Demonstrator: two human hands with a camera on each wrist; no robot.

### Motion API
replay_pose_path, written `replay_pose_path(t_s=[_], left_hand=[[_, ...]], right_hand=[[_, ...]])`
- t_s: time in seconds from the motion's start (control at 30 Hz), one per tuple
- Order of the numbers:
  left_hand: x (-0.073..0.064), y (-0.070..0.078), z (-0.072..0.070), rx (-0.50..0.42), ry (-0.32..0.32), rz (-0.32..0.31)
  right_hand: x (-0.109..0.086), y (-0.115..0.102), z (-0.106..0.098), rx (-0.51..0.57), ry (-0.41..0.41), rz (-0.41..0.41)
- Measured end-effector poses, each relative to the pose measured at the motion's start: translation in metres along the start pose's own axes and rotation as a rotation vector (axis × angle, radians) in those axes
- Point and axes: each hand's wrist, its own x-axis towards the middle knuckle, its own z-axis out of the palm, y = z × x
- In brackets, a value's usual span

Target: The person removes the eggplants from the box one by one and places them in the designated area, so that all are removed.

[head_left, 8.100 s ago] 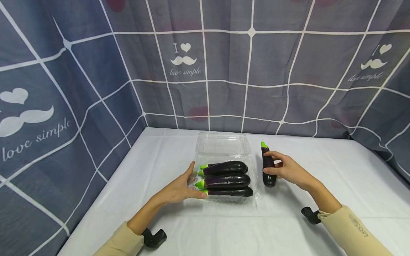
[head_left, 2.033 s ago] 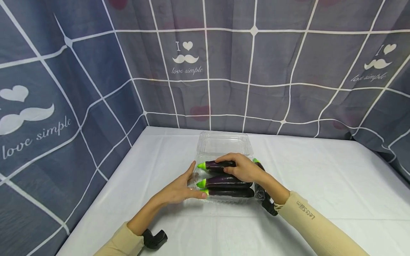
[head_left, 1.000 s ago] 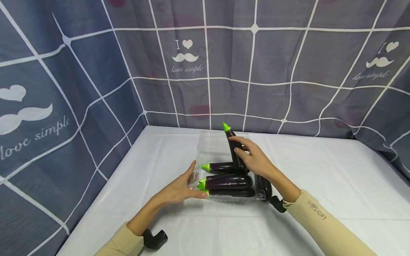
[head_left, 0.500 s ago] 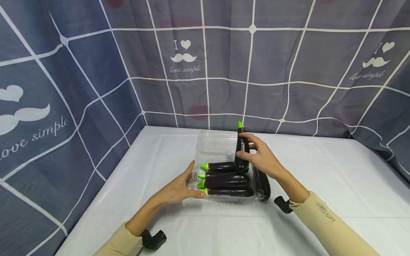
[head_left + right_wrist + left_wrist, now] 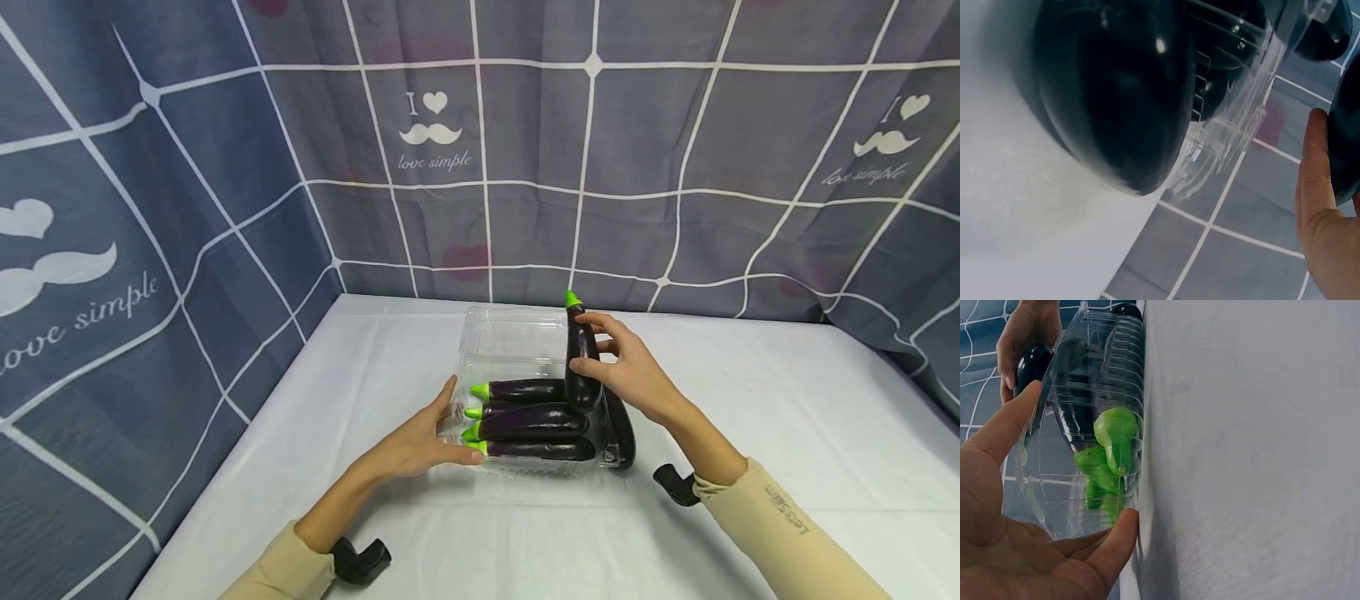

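Observation:
My right hand (image 5: 626,367) pinches an eggplant (image 5: 581,354) between thumb and fingers, its green stem end up, above the right end of a clear plastic clamshell box (image 5: 468,367). Inside the box several dark eggplants (image 5: 532,421) lie side by side, bright green stem ends to the left. My left hand (image 5: 416,442) rests against the box's left end, thumb and fingers spread and nearly straight; the left wrist view shows its fingers (image 5: 1013,419) along the clear wall, close to the green stem ends (image 5: 1115,431). Another eggplant (image 5: 620,429) lies outside, beside the box's right wall.
The box's lid (image 5: 513,333) is folded back flat on the white-covered table (image 5: 390,350). Grey-blue checked cloth (image 5: 637,150) hangs behind the table and on its left and right sides. Black wrist cameras (image 5: 362,562) sit below both cuffs.
My right hand has lifted an eggplant from the box's contents, turned it stem end up and carried it rightward. Earlier it held the eggplant now outside on the right. The left hand stays put.

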Motion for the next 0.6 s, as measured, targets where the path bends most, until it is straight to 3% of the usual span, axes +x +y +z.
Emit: replay_pose_path(t_s=[0.27, 0.6], left_hand=[[-0.001, -0.001, -0.002, -0.01, 0.004, 0.005], [0.0, -0.001, -0.001, -0.01, -0.001, 0.004]], right_hand=[[-0.004, -0.001, -0.012, -0.066, 0.003, -0.011], [-0.022, 0.009, -0.03, -0.09, 0.015, 0.035]])
